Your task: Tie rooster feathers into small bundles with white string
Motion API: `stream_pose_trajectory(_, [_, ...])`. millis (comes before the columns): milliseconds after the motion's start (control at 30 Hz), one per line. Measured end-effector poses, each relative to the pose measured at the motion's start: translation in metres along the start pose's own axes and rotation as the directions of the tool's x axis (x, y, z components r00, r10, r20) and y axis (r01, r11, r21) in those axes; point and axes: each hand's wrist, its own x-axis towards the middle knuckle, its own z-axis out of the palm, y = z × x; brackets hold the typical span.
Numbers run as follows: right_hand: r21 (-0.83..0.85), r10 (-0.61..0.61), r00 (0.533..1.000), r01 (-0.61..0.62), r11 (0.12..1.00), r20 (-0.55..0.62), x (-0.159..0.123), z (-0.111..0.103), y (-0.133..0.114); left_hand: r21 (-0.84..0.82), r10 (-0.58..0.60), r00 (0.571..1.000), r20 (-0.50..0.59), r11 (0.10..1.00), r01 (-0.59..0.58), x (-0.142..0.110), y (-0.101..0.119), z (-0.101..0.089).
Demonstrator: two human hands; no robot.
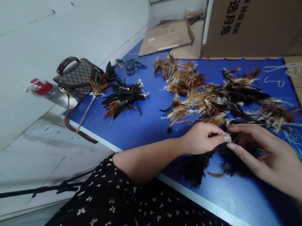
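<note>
Printed clothing (pixel 108 210), both hands (pixel 202 138) (pixel 272 156) at dark feathers (pixel 195 168), closed handbag (pixel 76 76), red-capped bottle (pixel 54 93)

Counting two hands: left hand (pixel 198 138), right hand (pixel 271 153). Also seeing one handbag (pixel 73 78), one bottle (pixel 55 95), one stick (pixel 85 115), one big printed carton (pixel 265 14), one worktop (pixel 142 132). Flat cardboard (pixel 167 35) showing at least two pieces. Blue-green tangles (pixel 131 66) numbering two. Feather pile (pixel 185 79) overlapping too much, bunches defying any count; black feathers (pixel 194 167) by hands, same deal.
</note>
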Motion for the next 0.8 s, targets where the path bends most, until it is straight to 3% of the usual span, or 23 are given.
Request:
stream_pose_trajectory(167, [-0.1, -0.095, 0.995, 0.095, 0.99, 0.004, -0.003, -0.001, 0.015, -0.252, -0.167, 0.985, -0.04, 0.956, 0.152, 0.001, -0.006, -0.001])
stream_pose_trajectory(333, [-0.209, -0.185, 0.982, 0.173, 0.963, -0.042, 0.001, -0.009, 0.008, -0.387, -0.268, 0.961, -0.067, 0.895, 0.222, 0.001, -0.004, 0.002])
stream_pose_trajectory(467, [-0.184, -0.227, 0.974, 0.221, 0.958, -0.015, 0.003, -0.015, 0.0, -0.479, -0.354, 0.931, -0.087, 0.835, 0.273, 0.004, -0.005, 0.001])
stream_pose_trajectory(700, [-0.089, -0.165, 0.965, 0.186, 0.978, 0.205, 0.003, -0.02, 0.0, -0.458, -0.269, 0.955, -0.125, 0.869, 0.185, 0.006, -0.013, -0.002])
stream_pose_trajectory(800, [-0.145, -0.107, 0.987, 0.124, 0.982, 0.12, 0.0, -0.017, 0.004, -0.384, -0.169, 0.984, -0.065, 0.914, 0.131, 0.001, -0.012, -0.001])
